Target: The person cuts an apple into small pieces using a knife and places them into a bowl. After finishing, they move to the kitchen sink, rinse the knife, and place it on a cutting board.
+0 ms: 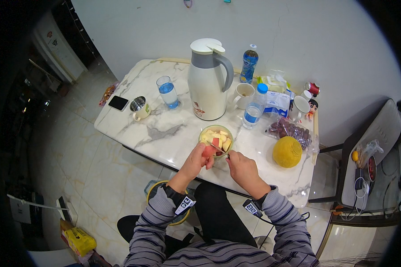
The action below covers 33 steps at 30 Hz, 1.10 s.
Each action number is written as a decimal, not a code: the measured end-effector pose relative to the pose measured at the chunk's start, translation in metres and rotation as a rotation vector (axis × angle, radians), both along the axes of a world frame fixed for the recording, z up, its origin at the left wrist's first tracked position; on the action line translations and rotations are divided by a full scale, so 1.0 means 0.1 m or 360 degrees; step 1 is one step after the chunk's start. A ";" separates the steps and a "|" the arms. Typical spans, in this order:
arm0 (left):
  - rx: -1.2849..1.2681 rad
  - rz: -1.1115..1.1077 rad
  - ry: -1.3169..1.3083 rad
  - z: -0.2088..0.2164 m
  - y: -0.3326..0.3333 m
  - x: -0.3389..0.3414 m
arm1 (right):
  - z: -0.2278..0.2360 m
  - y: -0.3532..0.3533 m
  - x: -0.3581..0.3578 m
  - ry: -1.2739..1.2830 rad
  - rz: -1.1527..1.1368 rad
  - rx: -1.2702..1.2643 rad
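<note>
My left hand (194,163) is closed on a red-skinned piece of apple (208,151) at the near rim of a small pale green bowl (232,139). Cut apple chunks (221,133) with pale flesh fill the bowl, and something dark red shows low in it. In my right hand (244,171) is a small knife (218,147), its handle mostly hidden by the fingers. The blade points left and lies against the apple piece, over the bowl.
Behind the bowl stands a tall white thermos jug (206,86). Right of it are a mug (243,95), a water bottle (254,111), bagged grapes (289,131) and a big yellow fruit (287,152). Leftward sit a glass (167,92), a metal-lined cup (140,108) and a phone (118,103). Below is a bin (149,192).
</note>
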<state>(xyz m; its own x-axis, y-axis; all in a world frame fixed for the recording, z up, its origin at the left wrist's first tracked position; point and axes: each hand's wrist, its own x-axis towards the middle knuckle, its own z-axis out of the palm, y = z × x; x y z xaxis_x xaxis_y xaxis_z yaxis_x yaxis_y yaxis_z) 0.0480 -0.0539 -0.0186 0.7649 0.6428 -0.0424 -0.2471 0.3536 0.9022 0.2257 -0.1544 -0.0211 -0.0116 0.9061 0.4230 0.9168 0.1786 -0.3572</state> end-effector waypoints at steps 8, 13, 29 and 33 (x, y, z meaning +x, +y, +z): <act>0.0493 0.0271 0.0337 0.03 -0.04 0.05 | 0.01 0.06 0.03 -0.0032 -0.0005 -0.0033; 0.0202 0.0155 0.0239 0.12 -0.01 0.07 | 0.04 0.05 0.04 0.0067 -0.0016 -0.0101; -0.0761 0.0054 -0.0046 0.11 0.08 0.15 | -0.10 0.20 0.00 0.0069 -0.0202 -0.0167; -0.0646 -0.0017 0.0036 0.03 0.13 0.04 | -0.04 0.21 0.02 0.0271 -0.0289 -0.0344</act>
